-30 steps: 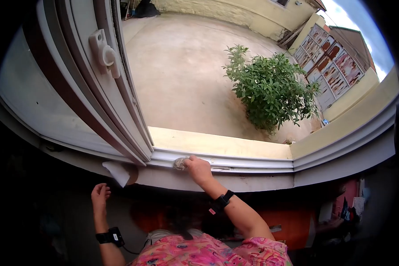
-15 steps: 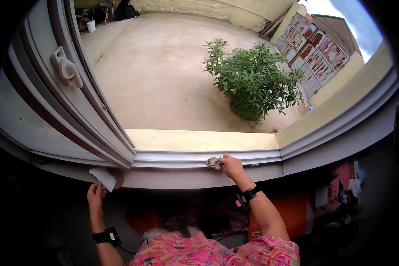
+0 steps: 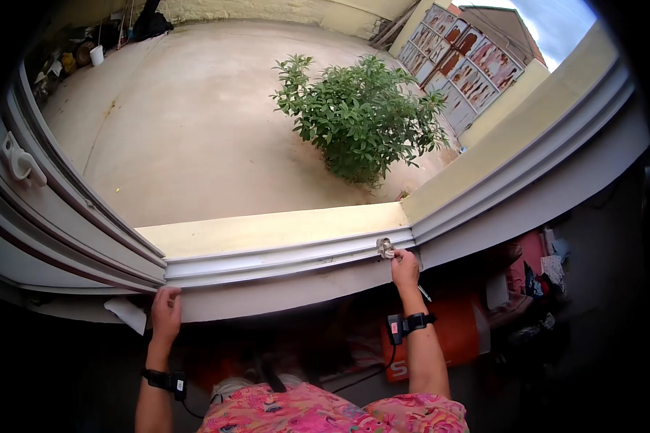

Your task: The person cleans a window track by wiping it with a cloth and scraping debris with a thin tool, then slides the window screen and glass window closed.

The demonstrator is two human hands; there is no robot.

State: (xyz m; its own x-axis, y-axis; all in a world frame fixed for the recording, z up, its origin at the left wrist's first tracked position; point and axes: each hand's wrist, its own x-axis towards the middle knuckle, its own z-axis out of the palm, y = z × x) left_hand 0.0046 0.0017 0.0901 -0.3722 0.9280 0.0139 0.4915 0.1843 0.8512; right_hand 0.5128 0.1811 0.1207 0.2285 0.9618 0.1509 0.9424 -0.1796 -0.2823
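Note:
My right hand (image 3: 404, 268) pinches a crumpled, dirty-looking cloth (image 3: 385, 248) against the white window track (image 3: 289, 265), close to its right corner. At the track's left end, my left hand (image 3: 167, 312) rests its fingertips on the sill edge, beside the sliding window frame (image 3: 87, 238). Its fingers are curled, and whether anything is in them is hidden. A white folded paper or cloth (image 3: 126, 315) lies just left of that hand, over the sill's edge.
Outside stand a leafy bush (image 3: 361, 115), a rusty gate (image 3: 462, 65) and a white bucket (image 3: 97, 55). A window latch (image 3: 23, 162) is at the left. Below the sill are an orange item (image 3: 440, 335) and piled belongings at the right.
My right hand has slid the cloth rightward along the track to near the corner. My left hand has risen to the sill edge. The view has turned to the right.

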